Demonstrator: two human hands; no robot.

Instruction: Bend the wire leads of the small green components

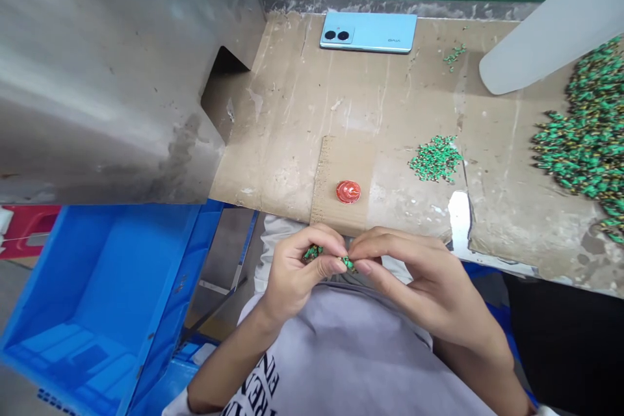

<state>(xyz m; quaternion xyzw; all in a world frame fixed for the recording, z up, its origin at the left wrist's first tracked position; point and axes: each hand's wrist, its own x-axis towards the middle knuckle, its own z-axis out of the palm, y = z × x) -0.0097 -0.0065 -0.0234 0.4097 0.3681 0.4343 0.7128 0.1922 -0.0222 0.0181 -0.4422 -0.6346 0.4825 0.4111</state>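
Observation:
My left hand (301,268) is curled around some small green pieces (312,252), its thumb and forefinger pinching together at the front. Between its fingertips and those of my right hand (423,273) is a tiny green piece (348,262), gripped from both sides. Both hands are close to my body, just off the table's front edge. On a cardboard strip (336,159) just beyond them lies a round red object (348,192). A small pile of green pieces (436,159) rests to the right of the strip.
A large green heap (589,136) covers the table's right side. A light blue phone (368,32) lies at the back. A white tube-like object (550,29) slants in at upper right. A metal housing (107,71) stands left, above a blue crate (131,273).

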